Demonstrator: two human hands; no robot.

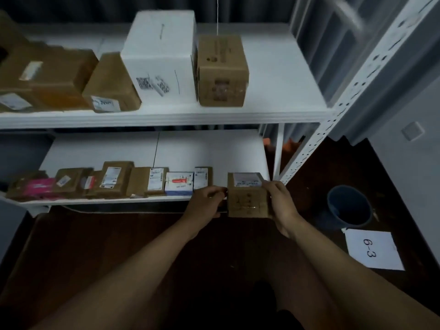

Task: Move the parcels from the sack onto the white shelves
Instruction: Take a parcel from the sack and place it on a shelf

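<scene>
- Small brown cardboard parcel with a white label on top (247,195) sits at the front edge of the lower white shelf board (204,151), near its right front corner; its front face overhangs the edge
- Left hand (206,201) at the parcel's left side, fingers curled against it; right hand (281,203) wrapped round its right side, thumb on top by the label. Both hold the parcel
- Lower shelf, along the front edge left of the held parcel: row of small brown parcels (114,179) with white labels, a white and blue box with a red mark (179,184), a pink packet (39,186) at the far left. Label print too blurred to read
- Upper white shelf board (281,75): large white box (159,55) mid-shelf, upright brown carton (221,70) just right of it, more brown cartons (50,75) towards the left edge
- Dark floor, right of the shelf post: dark blue bucket (348,206), contents not visible; white sheet (373,250) reading "6-3"
</scene>
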